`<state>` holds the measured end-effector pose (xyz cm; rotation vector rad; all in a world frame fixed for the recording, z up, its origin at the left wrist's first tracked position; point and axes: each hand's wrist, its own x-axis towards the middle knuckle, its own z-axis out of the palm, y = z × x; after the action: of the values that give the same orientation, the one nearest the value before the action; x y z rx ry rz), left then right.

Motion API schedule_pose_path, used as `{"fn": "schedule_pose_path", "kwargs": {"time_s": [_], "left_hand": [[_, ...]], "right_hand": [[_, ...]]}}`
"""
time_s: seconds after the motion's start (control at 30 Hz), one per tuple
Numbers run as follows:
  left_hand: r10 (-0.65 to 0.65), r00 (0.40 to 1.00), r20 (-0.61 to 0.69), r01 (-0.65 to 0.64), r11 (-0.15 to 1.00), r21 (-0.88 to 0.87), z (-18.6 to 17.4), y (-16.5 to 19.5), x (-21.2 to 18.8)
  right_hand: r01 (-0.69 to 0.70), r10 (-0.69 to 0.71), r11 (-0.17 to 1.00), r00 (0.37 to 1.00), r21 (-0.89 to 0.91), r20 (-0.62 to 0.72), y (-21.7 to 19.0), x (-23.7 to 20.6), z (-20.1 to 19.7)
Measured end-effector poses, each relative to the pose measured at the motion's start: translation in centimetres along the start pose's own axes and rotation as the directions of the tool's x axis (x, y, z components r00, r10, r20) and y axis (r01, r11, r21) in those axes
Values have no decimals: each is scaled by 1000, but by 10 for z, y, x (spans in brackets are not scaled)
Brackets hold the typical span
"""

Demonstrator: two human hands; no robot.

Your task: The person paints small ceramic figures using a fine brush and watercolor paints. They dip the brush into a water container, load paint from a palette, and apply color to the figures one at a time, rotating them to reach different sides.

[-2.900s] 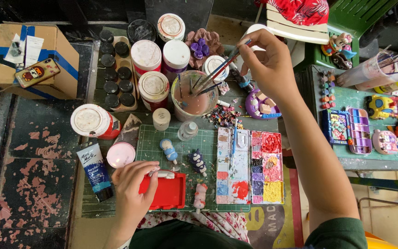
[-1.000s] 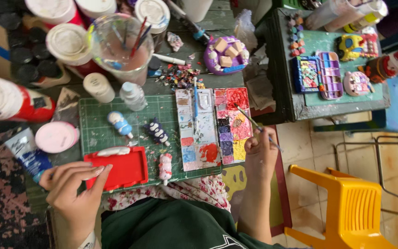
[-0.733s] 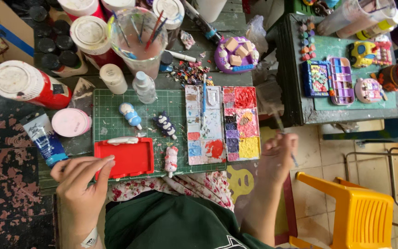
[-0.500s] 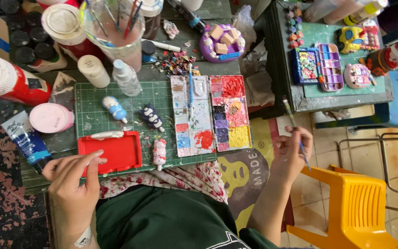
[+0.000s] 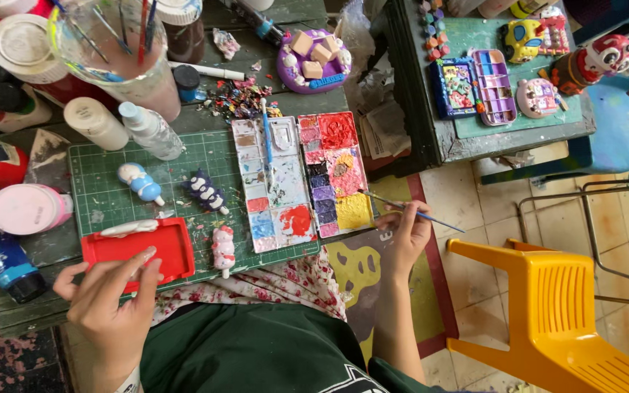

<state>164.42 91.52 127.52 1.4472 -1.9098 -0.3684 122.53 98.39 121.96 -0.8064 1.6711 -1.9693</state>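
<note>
While the left hand (image 5: 107,302) rests with loosely spread fingers on the near edge of the red tray (image 5: 131,249), gripping nothing, the right hand (image 5: 404,231) is pinched shut on a thin paintbrush (image 5: 410,212) whose tip lies at the yellow corner of the paint palette (image 5: 301,180). Judged from how things lie, the painting looks under way rather than finished: the brush is at the colour, not on a piece, a small white figure (image 5: 128,228) on the tray's far rim appears unpainted, and a pink figurine (image 5: 223,248) just beside the tray shows colour. Farther on the green cutting mat (image 5: 103,171) lie a blue-and-white figurine (image 5: 140,182) and a dark striped one (image 5: 205,192), both seemingly painted. The palette's wells hold red, pink, purple, yellow and blue, much of it smeared and mixed, with a blue-handled tool (image 5: 266,138) lying across its left half. Left of the mat stand a pink-lidded jar (image 5: 29,209) and a blue paint tube (image 5: 1,255). Beyond, a clear cup (image 5: 121,51) holds murky water and several brushes, beside small capped bottles (image 5: 127,127), and a purple dish (image 5: 314,62) carries tan blocks. On the far side table (image 5: 431,109) a purple tray (image 5: 494,86) of small compartments lies next to painted figures.
</note>
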Motion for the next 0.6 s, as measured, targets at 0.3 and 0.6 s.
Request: {"fn": "schedule_pose_path", "kwargs": {"time_s": [0.3,0.6], "left_hand": [[-2,999,-45,4,999,36,-5,-16,-7],[-4,999,-52,6,999,39,0,-19,-8]], "right_hand": [[13,-12,998,1000,-59,22,-8,3,8],[15,-3,989,996,-148,84,-6,-2,4]]}}
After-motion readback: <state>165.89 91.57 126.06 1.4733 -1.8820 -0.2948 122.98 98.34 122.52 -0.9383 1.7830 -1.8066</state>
